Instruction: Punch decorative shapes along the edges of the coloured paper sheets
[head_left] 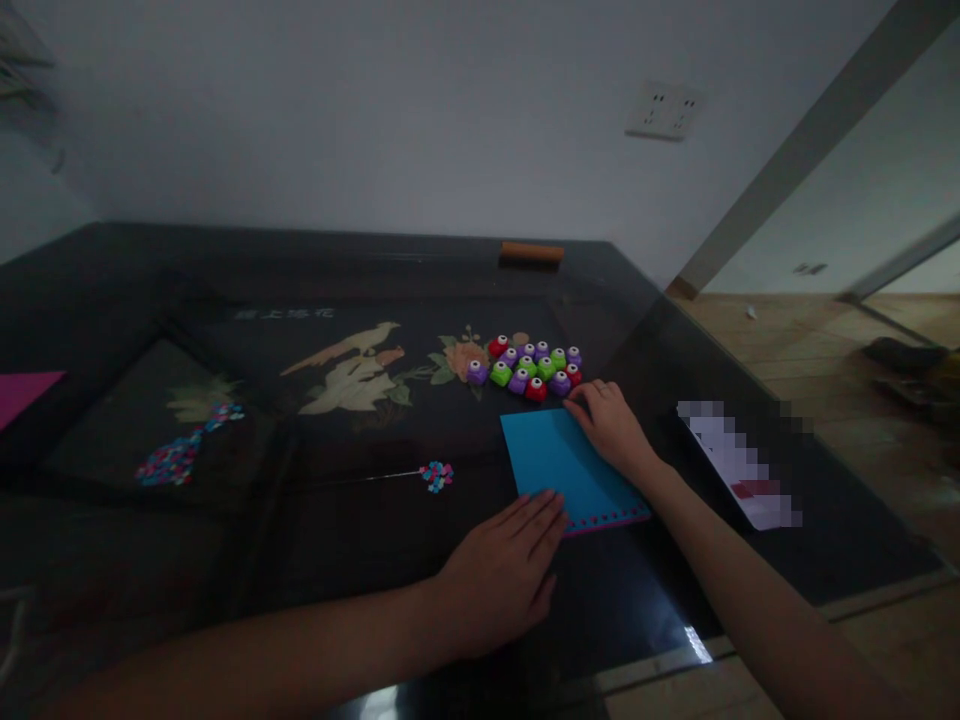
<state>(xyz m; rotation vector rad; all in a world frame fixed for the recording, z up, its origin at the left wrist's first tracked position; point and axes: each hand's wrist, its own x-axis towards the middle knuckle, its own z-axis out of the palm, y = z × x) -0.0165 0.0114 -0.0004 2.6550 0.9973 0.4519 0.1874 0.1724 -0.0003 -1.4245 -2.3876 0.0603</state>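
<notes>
A blue square sheet (566,460) lies on the dark glossy table, with a pink edge and a row of small dots along its near side. My left hand (502,575) rests flat at the sheet's near left corner, its fingers stretched out over the edge. At the far right corner, my right hand (611,425) touches the sheet with bent fingers; whether something is pinched there is hidden. Just beyond the sheet stands a cluster of red, green and purple pieces with eye-like tops (527,368). Small pink, blue and white bits (436,476) lie left of the sheet.
More colourful bits (171,460) are heaped at the left. A pink sheet (26,395) shows at the left edge. An orange-brown roll (532,253) lies near the wall. To the right is a partly blurred white flat item (731,465), near the table's right edge.
</notes>
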